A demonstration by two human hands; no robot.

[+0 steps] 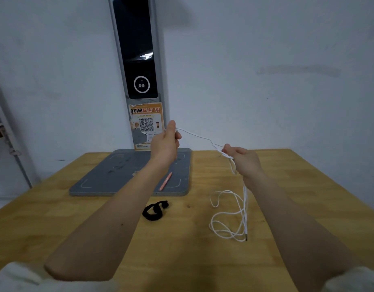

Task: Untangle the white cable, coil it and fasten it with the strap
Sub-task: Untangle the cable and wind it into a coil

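Head view: my left hand (168, 142) and right hand (244, 158) each pinch the thin white cable (234, 216) mid-frame; its limp, light slack trails onto the wooden worktop (97, 218) at lower right.

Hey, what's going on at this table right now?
A person is sorting out a white cable. The left hand pinches one end held up, and the right hand grips it further along, a stretch running between them. The rest hangs down into loose loops on the wooden table. The black strap lies untouched on the table, so coiling has not started.
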